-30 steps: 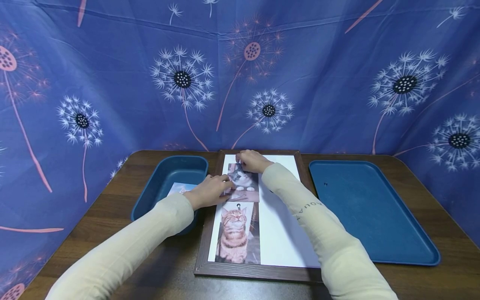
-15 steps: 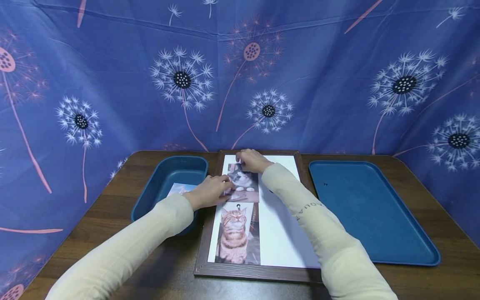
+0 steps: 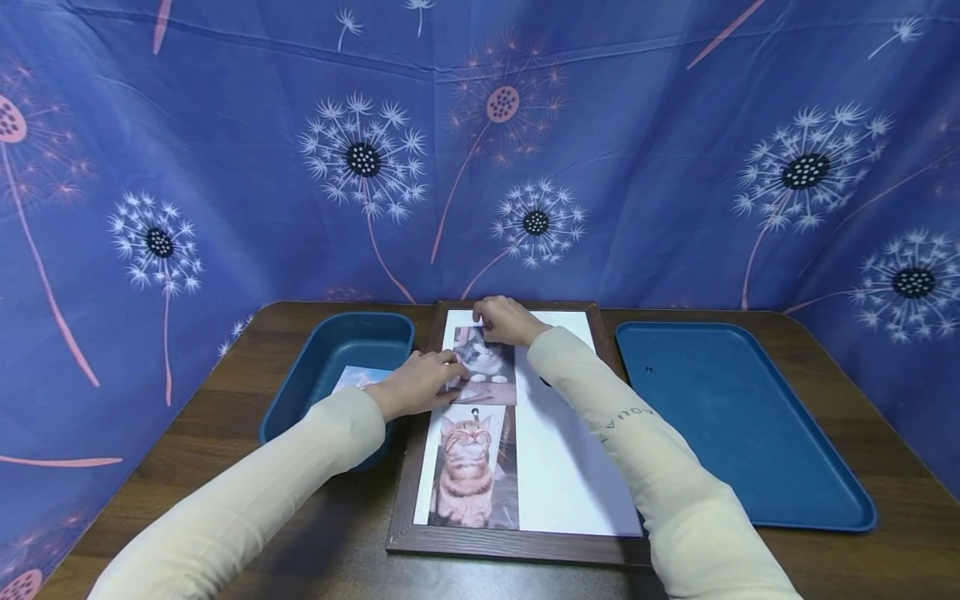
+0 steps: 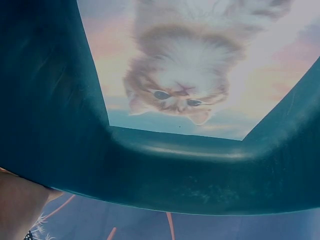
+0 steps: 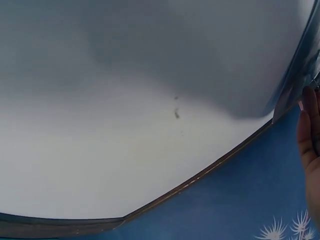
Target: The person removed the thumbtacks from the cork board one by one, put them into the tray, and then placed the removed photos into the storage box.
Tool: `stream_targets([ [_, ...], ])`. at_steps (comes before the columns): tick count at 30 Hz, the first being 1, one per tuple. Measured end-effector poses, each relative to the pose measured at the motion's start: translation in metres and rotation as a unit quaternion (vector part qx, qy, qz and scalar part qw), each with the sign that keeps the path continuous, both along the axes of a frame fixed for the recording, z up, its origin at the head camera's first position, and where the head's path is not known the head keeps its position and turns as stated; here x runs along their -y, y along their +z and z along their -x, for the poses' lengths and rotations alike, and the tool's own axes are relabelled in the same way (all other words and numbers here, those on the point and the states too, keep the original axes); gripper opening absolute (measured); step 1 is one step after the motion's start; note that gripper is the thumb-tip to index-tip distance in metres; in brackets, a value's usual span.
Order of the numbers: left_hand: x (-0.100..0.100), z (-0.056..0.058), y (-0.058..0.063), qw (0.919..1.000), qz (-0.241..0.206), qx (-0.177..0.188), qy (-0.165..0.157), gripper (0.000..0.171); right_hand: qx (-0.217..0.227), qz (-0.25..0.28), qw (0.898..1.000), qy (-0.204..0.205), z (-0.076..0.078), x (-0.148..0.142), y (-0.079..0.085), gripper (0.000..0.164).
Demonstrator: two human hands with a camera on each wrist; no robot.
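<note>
A grey-and-white cat photo [image 3: 487,362] lies on the white board [image 3: 566,467] inside a brown wooden frame [image 3: 517,546]. My left hand [image 3: 420,382] rests at that photo's left side, fingers reaching onto it. At its top edge my right hand [image 3: 506,321] has its fingers curled, and the right wrist view shows a small dark shiny pin-like thing by the fingertips [image 5: 309,102]. Most of that pin is hidden. Below lies an orange cat photo [image 3: 465,492], with a small metal pin [image 3: 475,413] at its top.
Left of the frame stands a deep blue bin [image 3: 288,404] with a kitten photo [image 4: 182,70] inside. A flat blue tray [image 3: 735,433] lies on the right, bearing small dark things [image 3: 650,368]. A blue dandelion-print cloth [image 3: 637,242] hangs behind the wooden table [image 3: 195,454].
Both hands stay at the same spots on the grey-and-white cat photo. My right forearm shifts very slightly rightward, and the head view drifts a little.
</note>
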State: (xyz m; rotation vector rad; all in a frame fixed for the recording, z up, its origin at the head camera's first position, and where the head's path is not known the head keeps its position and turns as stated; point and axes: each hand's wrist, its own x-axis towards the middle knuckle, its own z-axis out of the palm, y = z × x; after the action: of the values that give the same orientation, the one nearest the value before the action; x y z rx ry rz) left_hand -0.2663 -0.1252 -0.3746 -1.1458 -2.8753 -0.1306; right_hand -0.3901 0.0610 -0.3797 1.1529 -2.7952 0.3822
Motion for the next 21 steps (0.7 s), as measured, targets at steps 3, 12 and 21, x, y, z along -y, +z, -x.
stream_targets([
  [3, 0.0, 0.0, 0.0, 1.0, 0.003, 0.0, 0.001, 0.026, 0.008, -0.004, 1.0, -0.001, -0.001, -0.001, 0.002, 0.024],
  [12, 0.002, 0.001, -0.001, 1.0, -0.004, -0.001, -0.007, 0.027, 0.027, -0.008, 1.0, -0.005, -0.01, -0.005, 0.01, 0.024],
  [21, 0.004, 0.004, -0.005, 0.9994, -0.016, -0.02, -0.023, 0.026, 0.02, 0.001, 1.0, 0.018, -0.023, -0.015, 0.009, 0.023],
])
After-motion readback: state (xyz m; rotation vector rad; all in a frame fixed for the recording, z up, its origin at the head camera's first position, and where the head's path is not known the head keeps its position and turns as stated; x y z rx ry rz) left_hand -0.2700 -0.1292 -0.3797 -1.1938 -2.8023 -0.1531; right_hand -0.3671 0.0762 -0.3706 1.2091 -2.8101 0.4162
